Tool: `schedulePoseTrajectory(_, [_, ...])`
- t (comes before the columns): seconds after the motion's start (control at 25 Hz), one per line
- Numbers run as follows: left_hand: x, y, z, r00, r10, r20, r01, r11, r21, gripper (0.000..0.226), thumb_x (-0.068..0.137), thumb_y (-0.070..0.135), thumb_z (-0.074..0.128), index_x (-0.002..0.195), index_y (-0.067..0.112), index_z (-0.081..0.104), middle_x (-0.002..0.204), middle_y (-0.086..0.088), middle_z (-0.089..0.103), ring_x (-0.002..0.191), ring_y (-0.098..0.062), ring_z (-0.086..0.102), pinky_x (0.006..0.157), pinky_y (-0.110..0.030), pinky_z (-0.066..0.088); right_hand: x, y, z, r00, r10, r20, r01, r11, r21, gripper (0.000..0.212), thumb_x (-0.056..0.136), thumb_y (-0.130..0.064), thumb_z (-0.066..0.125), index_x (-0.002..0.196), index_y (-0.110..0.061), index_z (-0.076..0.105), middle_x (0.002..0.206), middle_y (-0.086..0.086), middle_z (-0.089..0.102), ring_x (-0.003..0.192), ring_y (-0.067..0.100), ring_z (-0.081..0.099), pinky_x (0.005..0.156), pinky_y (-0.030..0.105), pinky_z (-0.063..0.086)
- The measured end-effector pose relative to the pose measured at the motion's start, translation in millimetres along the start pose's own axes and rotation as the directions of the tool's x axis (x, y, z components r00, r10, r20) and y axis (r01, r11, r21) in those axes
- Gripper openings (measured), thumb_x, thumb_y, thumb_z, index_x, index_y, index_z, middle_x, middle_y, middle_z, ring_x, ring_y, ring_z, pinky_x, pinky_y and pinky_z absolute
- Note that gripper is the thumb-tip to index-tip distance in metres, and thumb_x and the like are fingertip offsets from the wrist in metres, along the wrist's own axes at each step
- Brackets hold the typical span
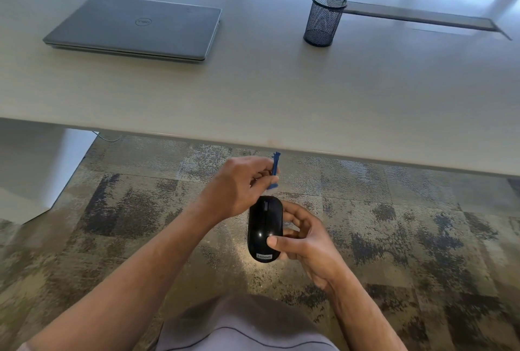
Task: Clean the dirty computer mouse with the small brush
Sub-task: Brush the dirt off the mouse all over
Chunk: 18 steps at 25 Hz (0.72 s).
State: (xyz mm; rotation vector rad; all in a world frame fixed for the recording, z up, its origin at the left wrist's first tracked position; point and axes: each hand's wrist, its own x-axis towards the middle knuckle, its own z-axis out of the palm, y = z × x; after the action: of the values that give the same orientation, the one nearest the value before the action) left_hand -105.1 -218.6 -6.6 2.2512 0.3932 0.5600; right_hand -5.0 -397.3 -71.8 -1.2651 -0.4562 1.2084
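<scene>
Black Lenovo wireless mouse (265,229): being held in the air in front of the person's lap, below and nearer than the near edge of the desk (253,102), over patterned carpet (394,224); its top side is facing up, its scroll wheel end pointing toward the desk and its label end toward the person. Right hand (302,241): gripping the mouse from its right side, the thumb lying across the rear of the shell and the other fingers curling round the far flank. Small blue brush (274,171): being pinched between the thumb and fingers of the left hand (239,184), standing roughly upright just above the front end of the mouse; its lower end is hanging close to the mouse's nose, and whether the two are touching cannot be told. Left hand: curling round the brush, positioned up and to the left of the mouse. Closed grey Dell laptop (135,26): lying flat on the far left of the desk. Black mesh pen holder (325,19): standing upright on the desk, well to the right of the laptop, just beside a long grey recessed cable channel (422,17). Grey clothing (242,325): showing at the bottom edge.
</scene>
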Motion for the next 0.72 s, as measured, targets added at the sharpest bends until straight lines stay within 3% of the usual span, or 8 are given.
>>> schedulePoseTrajectory(0.08, [3.4, 1.5, -0.1, 0.999, -0.018, -0.045, 0.018, 1.000, 0.007, 0.014, 0.090, 0.014, 0.071, 0.102, 0.007, 0.072, 0.090, -0.002, 0.073, 0.082, -0.013, 0.070, 0.078, -0.036, 0.059, 0.4, 0.9, -0.5, 1.000, -0.002, -0.005, 0.002, 1.000, 0.001, 0.079, 0.056, -0.008, 0.094, 0.129, -0.021, 0.066, 0.124, 0.003, 0.073, 0.089, 0.028, 0.078, 0.052, 0.029, 0.056])
schedulePoseTrajectory(0.16, [4.1, 5.5, -0.6, 0.998, -0.044, -0.047, 0.038, 0.993, -0.112, 0.013, 0.090, 0.013, 0.072, 0.102, 0.009, 0.072, 0.088, 0.001, 0.074, 0.080, -0.010, 0.072, 0.077, -0.032, 0.061, 0.9, -0.4, -1.3, 1.000, -0.001, -0.013, 0.001, 1.000, 0.007, 0.077, 0.056, -0.008, 0.094, 0.127, -0.021, 0.067, 0.123, 0.004, 0.074, 0.086, 0.026, 0.078, 0.050, 0.027, 0.055])
schedulePoseTrajectory(0.28, [3.7, 13.7, -1.4, 0.986, -0.048, 0.160, 0.092, 0.954, -0.285, 0.010, 0.090, 0.015, 0.071, 0.100, 0.012, 0.070, 0.084, 0.001, 0.074, 0.077, -0.014, 0.074, 0.070, -0.031, 0.062, 2.0, -0.6, -2.6, 1.000, 0.006, -0.015, -0.006, 1.000, 0.010, 0.072, 0.057, -0.009, 0.095, 0.123, -0.024, 0.069, 0.124, 0.007, 0.073, 0.094, 0.034, 0.077, 0.057, 0.031, 0.058])
schedulePoseTrajectory(0.36, [4.4, 14.7, 1.9, 0.960, -0.058, 0.273, 0.112, 0.976, -0.188, 0.011, 0.091, 0.018, 0.071, 0.101, 0.015, 0.070, 0.085, 0.003, 0.073, 0.077, -0.012, 0.072, 0.073, -0.031, 0.061, 2.2, -2.6, -0.7, 1.000, 0.007, -0.016, -0.007, 1.000, 0.010, 0.070, 0.057, -0.009, 0.094, 0.119, -0.032, 0.072, 0.118, 0.000, 0.074, 0.094, 0.031, 0.077, 0.057, 0.030, 0.057])
schedulePoseTrajectory(0.48, [8.1, 12.0, 5.7, 0.963, -0.108, 0.246, 0.122, 0.992, -0.042, 0.012, 0.091, 0.022, 0.070, 0.103, 0.018, 0.071, 0.088, 0.008, 0.072, 0.080, -0.002, 0.069, 0.078, -0.022, 0.057, 1.9, -4.1, 1.7, 1.000, 0.009, -0.001, -0.009, 1.000, 0.006, 0.065, 0.057, -0.010, 0.093, 0.110, -0.042, 0.075, 0.110, -0.010, 0.076, 0.092, 0.025, 0.078, 0.057, 0.029, 0.056])
schedulePoseTrajectory(0.6, [13.1, 7.1, 6.5, 0.971, -0.125, 0.205, 0.121, 0.992, 0.033, 0.009, 0.092, 0.022, 0.069, 0.100, 0.018, 0.070, 0.085, 0.013, 0.068, 0.080, 0.005, 0.064, 0.071, -0.006, 0.048, 0.7, -1.0, 4.1, 1.000, 0.010, -0.002, -0.010, 1.000, -0.001, 0.071, 0.056, -0.009, 0.094, 0.118, -0.035, 0.072, 0.116, -0.005, 0.075, 0.095, 0.027, 0.077, 0.058, 0.034, 0.059])
schedulePoseTrajectory(0.72, [15.2, -1.6, 5.0, 0.968, -0.177, 0.180, 0.169, 0.984, 0.059, 0.004, 0.092, 0.020, 0.069, 0.089, 0.021, 0.066, 0.077, 0.018, 0.061, 0.069, 0.011, 0.059, 0.062, -0.002, 0.042, -1.6, 3.2, 4.8, 1.000, 0.003, -0.010, -0.004, 1.000, -0.025, 0.076, 0.058, -0.006, 0.093, 0.127, -0.024, 0.068, 0.121, 0.000, 0.074, 0.090, 0.026, 0.077, 0.053, 0.030, 0.056])
